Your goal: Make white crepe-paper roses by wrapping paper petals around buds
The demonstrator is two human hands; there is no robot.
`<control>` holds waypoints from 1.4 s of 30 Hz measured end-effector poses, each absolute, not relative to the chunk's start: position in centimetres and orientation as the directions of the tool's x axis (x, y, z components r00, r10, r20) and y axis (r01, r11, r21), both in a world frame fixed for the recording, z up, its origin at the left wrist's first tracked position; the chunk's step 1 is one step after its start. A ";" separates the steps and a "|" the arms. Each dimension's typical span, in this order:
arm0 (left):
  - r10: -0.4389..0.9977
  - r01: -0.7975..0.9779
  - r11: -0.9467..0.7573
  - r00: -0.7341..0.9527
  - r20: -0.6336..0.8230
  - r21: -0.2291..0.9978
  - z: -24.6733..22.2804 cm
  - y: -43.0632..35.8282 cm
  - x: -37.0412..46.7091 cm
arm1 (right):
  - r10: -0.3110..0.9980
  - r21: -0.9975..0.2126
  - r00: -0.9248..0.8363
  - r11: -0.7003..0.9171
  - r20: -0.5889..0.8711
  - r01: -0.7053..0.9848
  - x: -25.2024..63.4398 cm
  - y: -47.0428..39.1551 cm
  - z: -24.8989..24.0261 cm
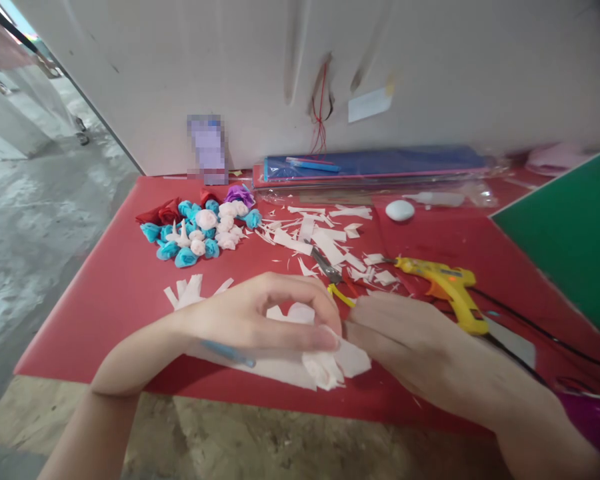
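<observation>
My left hand (280,313) is closed, thumb and fingers pinching a white paper flower (325,370) above the near edge of the red table. Close beside it, my right hand (405,333) has its fingers pressed together by the left fingertips; whatever they grip is hidden. Just beyond the hands are small cutters (325,265) with a grey metal head and a yellow handle, partly covered by the right hand. Under my left wrist lie white paper strips (187,291), a white sheet (275,370) and a blue pen-like stick (230,353).
Blue, white, red and purple paper flowers (207,223) are heaped at the back left. White scraps (325,243) spread mid-table. A yellow glue gun (445,283) with a black cord lies right, near a white egg-shaped object (400,211) and a green board (575,233). Wrapped sheets (380,163) line the wall.
</observation>
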State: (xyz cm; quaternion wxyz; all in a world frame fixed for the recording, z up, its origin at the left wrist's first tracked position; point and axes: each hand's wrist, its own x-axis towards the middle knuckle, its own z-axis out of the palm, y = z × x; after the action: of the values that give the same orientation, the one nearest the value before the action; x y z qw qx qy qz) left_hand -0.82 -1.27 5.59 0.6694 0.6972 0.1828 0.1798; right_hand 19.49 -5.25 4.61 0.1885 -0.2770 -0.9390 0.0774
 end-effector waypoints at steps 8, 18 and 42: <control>0.488 -0.065 0.029 0.872 0.043 0.997 5.4 -1.5 -0.7 | 0.589 -0.374 -0.772 0.789 0.239 0.487 19.7 -5.3 4.5; 0.478 -0.053 0.121 0.878 -0.011 0.991 5.6 -1.8 -1.0 | 0.607 -0.468 -0.782 0.738 0.146 0.486 20.1 -5.5 4.7; 0.440 0.018 0.310 0.883 -0.161 0.951 4.4 -2.0 -0.2 | 0.685 -0.757 -0.699 0.342 -0.205 0.556 19.8 -6.3 5.4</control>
State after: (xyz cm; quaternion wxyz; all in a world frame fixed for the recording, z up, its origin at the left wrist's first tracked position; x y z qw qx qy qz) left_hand -0.23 -2.03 4.37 0.7840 0.5718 0.2006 0.1345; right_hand 19.79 -6.28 5.35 0.0748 -0.3804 -0.8157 0.4294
